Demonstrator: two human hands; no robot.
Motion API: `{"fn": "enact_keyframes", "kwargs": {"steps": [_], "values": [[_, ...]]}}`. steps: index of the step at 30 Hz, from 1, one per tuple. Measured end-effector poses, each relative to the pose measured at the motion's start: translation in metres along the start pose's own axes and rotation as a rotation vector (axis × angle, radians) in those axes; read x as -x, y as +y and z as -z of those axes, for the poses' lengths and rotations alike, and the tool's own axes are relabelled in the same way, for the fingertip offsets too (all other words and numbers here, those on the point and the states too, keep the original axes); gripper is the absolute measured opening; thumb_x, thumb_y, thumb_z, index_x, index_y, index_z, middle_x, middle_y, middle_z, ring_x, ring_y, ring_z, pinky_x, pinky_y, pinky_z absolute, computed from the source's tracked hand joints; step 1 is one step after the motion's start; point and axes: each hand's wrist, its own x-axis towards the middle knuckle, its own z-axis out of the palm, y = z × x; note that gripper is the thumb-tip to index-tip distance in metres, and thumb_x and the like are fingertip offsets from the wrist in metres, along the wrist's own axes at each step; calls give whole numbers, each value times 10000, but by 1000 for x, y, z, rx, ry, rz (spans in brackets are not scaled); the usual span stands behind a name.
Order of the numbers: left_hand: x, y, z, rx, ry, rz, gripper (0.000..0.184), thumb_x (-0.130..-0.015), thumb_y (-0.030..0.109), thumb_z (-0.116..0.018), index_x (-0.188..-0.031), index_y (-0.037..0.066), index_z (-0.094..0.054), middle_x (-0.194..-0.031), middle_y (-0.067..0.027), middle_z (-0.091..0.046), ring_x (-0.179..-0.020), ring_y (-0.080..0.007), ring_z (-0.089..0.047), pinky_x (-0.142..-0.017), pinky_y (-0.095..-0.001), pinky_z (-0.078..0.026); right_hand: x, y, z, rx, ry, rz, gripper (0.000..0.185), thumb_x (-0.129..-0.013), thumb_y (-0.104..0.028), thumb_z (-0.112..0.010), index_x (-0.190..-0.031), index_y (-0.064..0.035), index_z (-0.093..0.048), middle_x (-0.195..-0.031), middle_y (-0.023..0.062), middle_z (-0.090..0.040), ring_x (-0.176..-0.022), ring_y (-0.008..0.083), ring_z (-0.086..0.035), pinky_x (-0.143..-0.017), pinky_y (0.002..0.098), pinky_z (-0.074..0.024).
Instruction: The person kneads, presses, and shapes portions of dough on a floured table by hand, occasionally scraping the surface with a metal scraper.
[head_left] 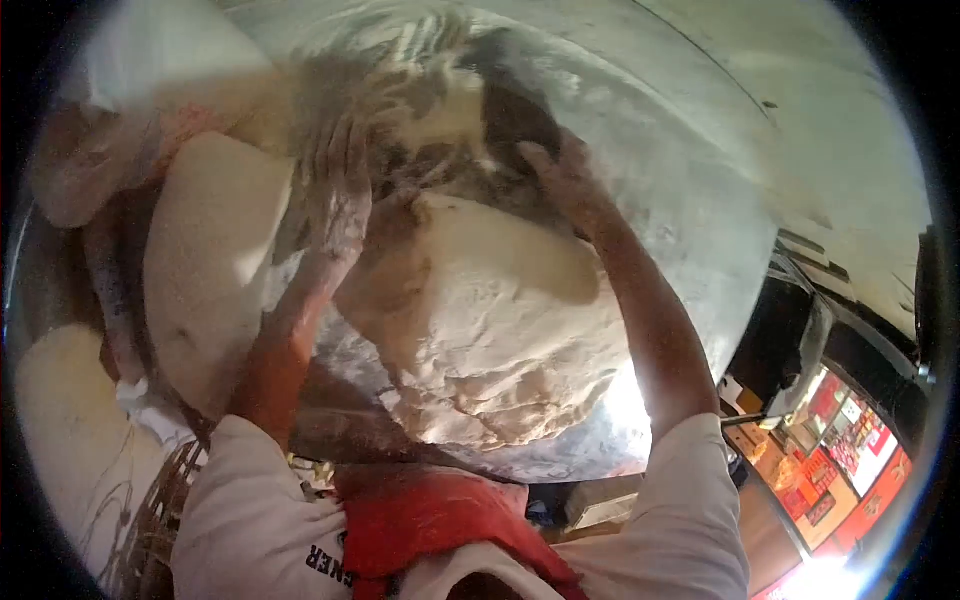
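Note:
A large, pale lump of dough (510, 320) lies on the floured metal worktop, its near edge creased and cracked. My left hand (338, 190) is beyond its left side, with the fingers stretched forward, flat and floury. My right hand (568, 180) is at the far right side, thumb spread away from the fingers, holding nothing that I can make out. Between my hands, past the lump, a pale floury patch (450, 115) is smeared by motion, so I cannot tell whether it is loose flour or dough.
Left of my left forearm lies another long, smooth piece of dough (215, 260). Beside it is another person's arm (115, 290). The floured metal worktop (700, 220) curves round to the right. Dark equipment (775, 330) and a bright, colourful display (825, 470) stand at the lower right.

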Motion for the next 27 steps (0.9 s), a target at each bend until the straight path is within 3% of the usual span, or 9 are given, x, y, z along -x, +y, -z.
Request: {"fn": "enact_keyframes", "kwargs": {"steps": [5, 8, 9, 12, 16, 18, 20, 23, 27], "values": [[39, -20, 10, 4, 28, 185, 555, -1027, 175, -411, -1555, 90, -262, -1619, -193, -186, -1488, -352, -234, -1226, -528, -183, -31, -59, -53, 572, -92, 53, 477, -979, -410, -577, -1315, -71, -575, -1179, 205, -657, -1073, 323, -647, -948, 453, -488], [41, -21, 4, 48, 33, 235, 560, -1023, 170, -421, -1554, 87, -262, -1619, -198, -183, -1487, -354, -236, -1225, -530, -184, -72, -47, -14, 652, 102, 230, 373, -1037, -404, -458, -1221, -114, -603, -993, 151, -698, -820, 299, -707, -733, 432, -574], [41, -21, 4, 61, 35, 240, 562, -1022, 169, -424, -1554, 86, -263, -1619, -199, -182, -1487, -354, -237, -1225, -530, -184, -88, -54, -2, 968, 435, 798, 395, -1048, -448, -396, -1202, -148, -602, -962, 134, -705, -757, 311, -707, -662, 414, -583], [42, -21, 8, 85, 40, 260, 568, -1017, 164, -433, -1553, 83, -263, -1618, -204, -179, -1486, -356, -239, -1224, -532, -185, -129, -82, 7, 1018, 120, 244, 437, -1045, -487, -361, -1198, -158, -605, -971, 170, -694, -904, 328, -696, -815, 462, -556], [38, -22, 8, 129, 52, 299, 576, -1012, 157, -445, -1552, 79, -263, -1617, -210, -175, -1484, -359, -241, -1222, -534, -186, -121, -103, -33, 815, -14, 45, 466, -1044, -501, -354, -1234, -150, -593, -979, 169, -706, -976, 346, -679, -883, 472, -526], [35, -22, 4, 159, 48, 322, 580, -1009, 154, -452, -1552, 77, -264, -1617, -213, -174, -1484, -360, -243, -1222, -535, -187, -100, -104, -36, 345, -109, -177, 387, -1039, -439, -422, -1180, -145, -631, -1045, 136, -700, -963, 339, -673, -848, 451, -529], [31, -21, 2, 191, 55, 350, 584, -1006, 150, -458, -1551, 75, -264, -1616, -217, -172, -1483, -362, -244, -1221, -536, -187, -111, -4, -44, 868, 34, 878, 252, -1014, -335, -515, -1103, -144, -653, -1103, 93, -673, -876, 300, -675, -796, 431, -541], [32, -16, 4, 217, 34, 389, 590, -1002, 145, -467, -1550, 72, -264, -1616, -221, -169, -1482, -364, -246, -1220, -537, -188, -32, -85, -52, 1384, -343, 417, 186, -978, -242, -581, -1121, -148, -655, -1196, 76, -641, -952, 279, -673, -811, 450, -552], [36, -10, 8, 64, 66, 299, 589, -997, 128, -463, -1541, 36, -258, -1587, -251, -215, -1464, -384, -270, -1206, -548, -210, 4, -66, -16, 814, -333, 126, 306, -948, -257, -633, -1193, -73, -631, -1166, 125, -670, -996, 289, -665, -852, 463, -542]]}}
